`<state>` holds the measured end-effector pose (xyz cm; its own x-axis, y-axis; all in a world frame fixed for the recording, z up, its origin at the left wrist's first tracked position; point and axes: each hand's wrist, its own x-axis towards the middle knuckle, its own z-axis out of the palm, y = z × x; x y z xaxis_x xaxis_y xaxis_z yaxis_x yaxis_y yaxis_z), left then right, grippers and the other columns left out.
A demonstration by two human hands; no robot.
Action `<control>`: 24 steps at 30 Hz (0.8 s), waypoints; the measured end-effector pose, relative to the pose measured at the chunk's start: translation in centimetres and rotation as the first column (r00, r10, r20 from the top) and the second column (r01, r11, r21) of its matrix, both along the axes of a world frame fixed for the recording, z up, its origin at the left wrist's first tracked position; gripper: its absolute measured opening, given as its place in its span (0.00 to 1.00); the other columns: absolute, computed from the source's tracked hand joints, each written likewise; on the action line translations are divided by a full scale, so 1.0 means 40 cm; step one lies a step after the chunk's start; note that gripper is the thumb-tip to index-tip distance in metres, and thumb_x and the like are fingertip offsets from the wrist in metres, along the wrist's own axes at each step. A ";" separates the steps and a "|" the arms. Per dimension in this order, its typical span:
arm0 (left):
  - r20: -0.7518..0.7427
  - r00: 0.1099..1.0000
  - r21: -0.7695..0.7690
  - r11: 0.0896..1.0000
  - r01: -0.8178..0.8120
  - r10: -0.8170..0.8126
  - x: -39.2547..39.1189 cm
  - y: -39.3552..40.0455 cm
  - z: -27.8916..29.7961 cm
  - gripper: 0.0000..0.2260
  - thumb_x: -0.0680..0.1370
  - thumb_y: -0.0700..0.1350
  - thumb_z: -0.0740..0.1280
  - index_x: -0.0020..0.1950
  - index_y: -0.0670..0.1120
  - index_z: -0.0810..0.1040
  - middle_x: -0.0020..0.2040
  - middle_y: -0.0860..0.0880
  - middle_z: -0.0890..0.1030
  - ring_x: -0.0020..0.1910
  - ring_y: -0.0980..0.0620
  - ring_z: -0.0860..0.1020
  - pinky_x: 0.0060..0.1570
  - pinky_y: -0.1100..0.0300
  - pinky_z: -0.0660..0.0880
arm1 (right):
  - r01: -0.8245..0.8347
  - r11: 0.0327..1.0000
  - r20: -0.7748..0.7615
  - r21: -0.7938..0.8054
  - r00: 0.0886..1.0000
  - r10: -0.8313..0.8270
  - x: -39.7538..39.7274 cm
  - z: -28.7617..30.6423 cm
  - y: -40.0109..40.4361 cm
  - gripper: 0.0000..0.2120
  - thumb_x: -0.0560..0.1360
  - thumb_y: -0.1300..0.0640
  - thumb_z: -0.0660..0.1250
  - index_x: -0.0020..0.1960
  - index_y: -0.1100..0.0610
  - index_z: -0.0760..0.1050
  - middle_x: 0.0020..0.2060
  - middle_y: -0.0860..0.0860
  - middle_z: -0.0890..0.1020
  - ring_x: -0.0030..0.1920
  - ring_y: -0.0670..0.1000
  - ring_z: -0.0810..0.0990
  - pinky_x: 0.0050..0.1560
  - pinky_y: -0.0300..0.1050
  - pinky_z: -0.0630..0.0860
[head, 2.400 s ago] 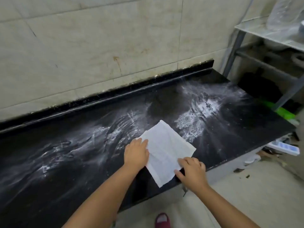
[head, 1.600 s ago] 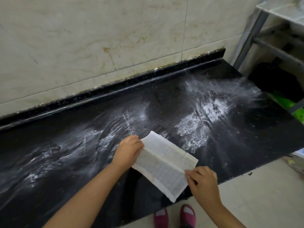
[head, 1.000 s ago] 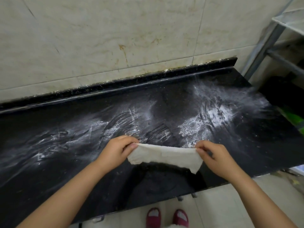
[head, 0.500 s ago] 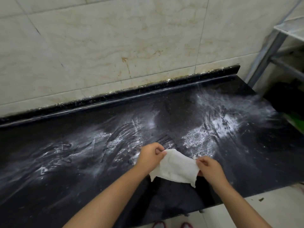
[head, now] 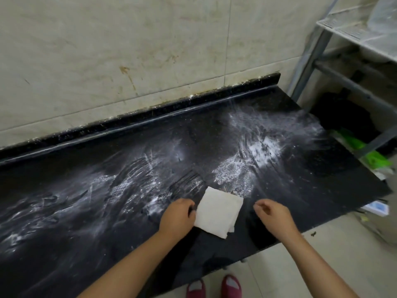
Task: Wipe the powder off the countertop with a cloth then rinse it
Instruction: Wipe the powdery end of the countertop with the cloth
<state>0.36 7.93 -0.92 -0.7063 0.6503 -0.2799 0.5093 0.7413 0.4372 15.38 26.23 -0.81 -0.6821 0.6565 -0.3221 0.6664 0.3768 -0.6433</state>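
The folded white cloth (head: 219, 212) lies flat on the black stone surface (head: 300, 190), near edge. Left hand (head: 177, 216) touches its left side; right hand (head: 272, 214) hovers loosely curled, empty. Dry sweeping could push white powder (head: 257, 149) onto the floor.

Metal rack (head: 335, 67) at right, red slippers (head: 212, 287) below, perhaps green bag (head: 373, 155).

white cloth (head: 219, 211), black countertop (head: 322, 168) (streaked with white powder (head: 262, 147)), beige marbled wall (head: 107, 50)
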 end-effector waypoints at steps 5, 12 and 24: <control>-0.054 0.998 -0.053 0.998 0.041 -0.043 0.044 -0.050 -0.041 0.12 0.79 0.48 0.59 0.60 0.47 0.75 0.56 0.48 0.77 0.56 0.51 0.73 0.51 0.62 0.68 | -0.197 0.954 0.111 0.224 0.978 0.176 -0.091 -0.010 -0.037 0.19 0.76 0.50 0.63 0.65 0.56 0.71 0.60 0.53 0.74 0.63 0.54 0.69 0.59 0.42 0.65; -0.021 0.986 0.046 0.985 -0.165 0.166 0.082 -0.011 -0.050 0.11 0.79 0.48 0.57 0.54 0.46 0.76 0.49 0.50 0.80 0.52 0.49 0.76 0.46 0.59 0.63 | -0.316 0.906 0.375 0.282 0.905 0.200 -0.141 -0.015 -0.043 0.16 0.75 0.53 0.62 0.62 0.53 0.74 0.58 0.51 0.78 0.62 0.54 0.71 0.59 0.44 0.68; 0.314 0.913 0.457 0.802 -0.385 0.260 0.068 -0.010 -0.009 0.17 0.71 0.32 0.67 0.34 0.54 0.71 0.37 0.53 0.74 0.35 0.60 0.72 0.38 0.75 0.68 | 0.059 0.989 -0.187 -0.133 0.979 -0.084 -0.029 0.030 -0.090 0.12 0.72 0.67 0.66 0.36 0.52 0.73 0.35 0.49 0.76 0.36 0.48 0.73 0.36 0.35 0.71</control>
<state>3.07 7.53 -1.29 -0.8583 0.4884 -0.1576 0.1213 0.4914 0.8624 14.22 22.63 0.39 -0.6919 0.6681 -0.2736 0.5486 0.2401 -0.8009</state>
